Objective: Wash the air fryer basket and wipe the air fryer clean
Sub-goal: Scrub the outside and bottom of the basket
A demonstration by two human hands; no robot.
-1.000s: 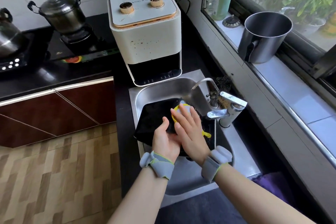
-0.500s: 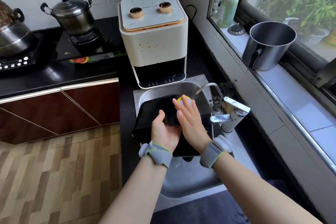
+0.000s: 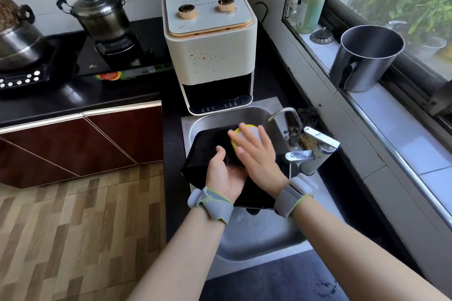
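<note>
We stand at the sink [image 3: 256, 239] with the basket [image 3: 208, 144] tilted in it, washing in hand. Our left hand [image 3: 225, 173] grips its near edge; our right hand [image 3: 256, 151], fingers straight, presses the sponge [image 3: 247, 129] on it. Next we judge: scrub on, rinse, then wipe the fryer [image 3: 210, 51] on the tabletop [image 3: 151, 85].

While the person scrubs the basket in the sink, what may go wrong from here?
1. The black basket is propped tilted over the sink, gripped only by the left hand; it may slip.
2. The right hand presses the yellow sponge close to the faucet and may knock against it.
</note>
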